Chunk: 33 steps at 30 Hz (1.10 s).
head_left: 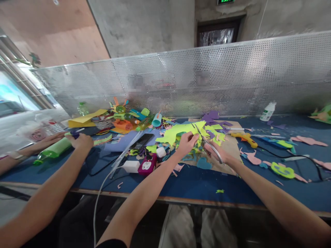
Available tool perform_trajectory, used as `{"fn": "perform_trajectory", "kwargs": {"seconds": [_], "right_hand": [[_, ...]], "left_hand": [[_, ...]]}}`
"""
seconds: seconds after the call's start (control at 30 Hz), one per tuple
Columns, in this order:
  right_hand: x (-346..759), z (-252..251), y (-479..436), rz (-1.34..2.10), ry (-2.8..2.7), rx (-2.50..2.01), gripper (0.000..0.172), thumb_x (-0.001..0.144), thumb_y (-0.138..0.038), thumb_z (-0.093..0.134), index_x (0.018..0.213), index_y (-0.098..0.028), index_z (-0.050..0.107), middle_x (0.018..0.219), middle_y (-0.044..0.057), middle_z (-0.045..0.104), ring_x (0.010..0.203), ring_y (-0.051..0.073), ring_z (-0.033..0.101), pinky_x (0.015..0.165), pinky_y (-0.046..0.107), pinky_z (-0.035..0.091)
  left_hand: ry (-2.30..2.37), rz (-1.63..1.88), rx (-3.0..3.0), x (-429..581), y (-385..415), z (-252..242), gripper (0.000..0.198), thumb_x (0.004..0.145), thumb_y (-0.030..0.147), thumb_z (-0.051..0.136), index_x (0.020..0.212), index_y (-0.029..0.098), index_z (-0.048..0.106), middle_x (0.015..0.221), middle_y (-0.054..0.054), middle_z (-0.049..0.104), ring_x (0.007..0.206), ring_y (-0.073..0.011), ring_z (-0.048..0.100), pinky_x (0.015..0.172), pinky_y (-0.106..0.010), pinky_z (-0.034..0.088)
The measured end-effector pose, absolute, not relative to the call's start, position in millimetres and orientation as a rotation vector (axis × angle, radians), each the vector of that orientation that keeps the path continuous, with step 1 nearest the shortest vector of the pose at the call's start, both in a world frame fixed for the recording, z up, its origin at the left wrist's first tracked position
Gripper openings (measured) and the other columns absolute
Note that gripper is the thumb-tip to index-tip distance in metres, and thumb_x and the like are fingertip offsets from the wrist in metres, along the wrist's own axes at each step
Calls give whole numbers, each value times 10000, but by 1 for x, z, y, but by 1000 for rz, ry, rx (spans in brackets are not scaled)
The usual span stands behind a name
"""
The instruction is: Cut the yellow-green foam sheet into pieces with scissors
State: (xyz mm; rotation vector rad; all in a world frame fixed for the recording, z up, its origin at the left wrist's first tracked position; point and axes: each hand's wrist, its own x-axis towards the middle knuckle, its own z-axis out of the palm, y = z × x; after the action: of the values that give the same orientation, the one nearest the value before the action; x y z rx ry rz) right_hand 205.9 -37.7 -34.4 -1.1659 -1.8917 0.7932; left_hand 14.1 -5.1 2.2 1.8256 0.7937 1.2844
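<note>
In the middle of the head view, my left hand (188, 143) pinches the near edge of a yellow-green sheet (174, 133), which looks like paper or thin foam with ragged cut edges. My right hand (213, 151) is closed round the handles of a pair of scissors (217, 155). Their blades point up and to the left, up against the sheet beside my left fingers. Whether the blades are open is hard to make out. Beneath both hands lie many coloured scraps and a brown board (231, 155). A blue scrap (204, 163) rests just below my hands.
A co-worker's hands (84, 141) hold a green plastic bottle (58, 150) at the left. Nearby lie a phone (142, 142), a purple power block (148, 165) and a white adapter (131, 166). To the right are a yellow glue gun (244, 138) with its cord and a white bottle (268, 111).
</note>
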Motion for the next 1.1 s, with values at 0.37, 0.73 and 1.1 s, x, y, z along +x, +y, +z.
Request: {"fn": "perform_trajectory", "kwargs": {"seconds": [0.37,0.73,1.1], "right_hand": [[202,-21,-44,714,-1942,-1173,492,839,-725,436,681,-259,458,542,11,511,510,197,485,500,336,420],[206,-30,-38,700,-1926,-1098,375,879,-601,493,797,-237,525,648,13,550,579,198,510,550,337,448],[202,-28,-39,587,-1893,-1109,373,871,-564,535,718,-228,482,612,0,499,553,173,459,492,296,381]], "left_hand": [[761,1428,1734,18,-7,-2,481,948,585,573,730,212,361,580,61,314,514,-86,319,514,-261,245],[775,1368,1830,16,-7,0,479,933,575,592,717,207,374,600,54,331,544,-89,315,521,-253,254],[757,1438,1775,20,-9,1,498,922,588,617,715,199,386,658,36,378,579,-88,367,491,-223,284]]}}
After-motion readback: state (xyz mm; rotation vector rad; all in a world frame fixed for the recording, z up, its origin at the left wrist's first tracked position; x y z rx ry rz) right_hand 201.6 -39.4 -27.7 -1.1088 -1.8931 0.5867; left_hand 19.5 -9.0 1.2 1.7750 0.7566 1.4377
